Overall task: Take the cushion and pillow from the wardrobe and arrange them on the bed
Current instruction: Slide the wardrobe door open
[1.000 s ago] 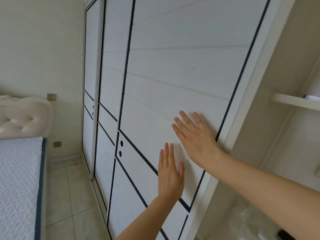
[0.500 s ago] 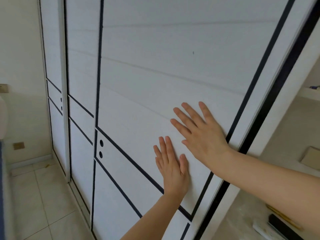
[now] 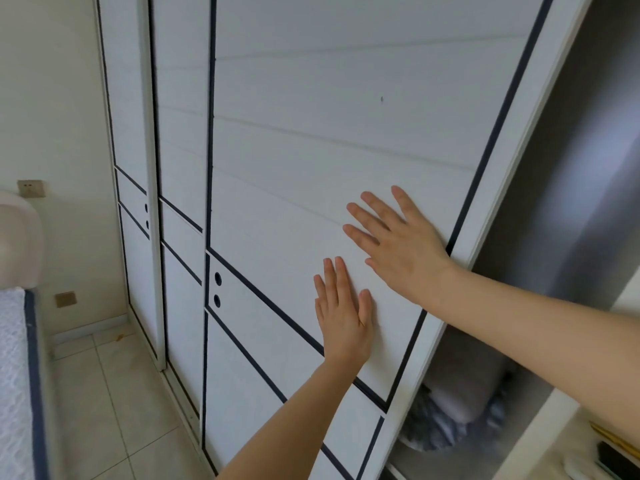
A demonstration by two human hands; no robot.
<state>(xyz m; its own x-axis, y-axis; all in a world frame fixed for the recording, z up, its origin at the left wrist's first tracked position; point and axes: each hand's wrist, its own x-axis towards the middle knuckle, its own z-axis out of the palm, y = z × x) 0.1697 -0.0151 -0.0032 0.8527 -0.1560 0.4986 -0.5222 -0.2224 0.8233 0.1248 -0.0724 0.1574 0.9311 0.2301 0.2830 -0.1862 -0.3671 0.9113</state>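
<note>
Grey, blurred soft bundle [image 3: 460, 407] seen low in the open wardrobe bay, right of the sliding door; cushion or pillow cannot be told.

White sliding door [image 3: 311, 150] with dark trim is pressed by both hands, fingers straight and flat: left hand [image 3: 344, 315] lower, right hand [image 3: 398, 247] above and beside it, near the door's right edge. The bed [image 3: 14, 375] is noted at far left, well apart, on the tiled floor [image 3: 114, 393].

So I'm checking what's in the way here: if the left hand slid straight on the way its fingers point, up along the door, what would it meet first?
Most likely the right hand. The left hand lies flat on the wardrobe door, fingers pointing up, and the right hand's lower edge sits just above its fingertips. Both seem pressed to the same panel, though depth is uncertain.
</note>
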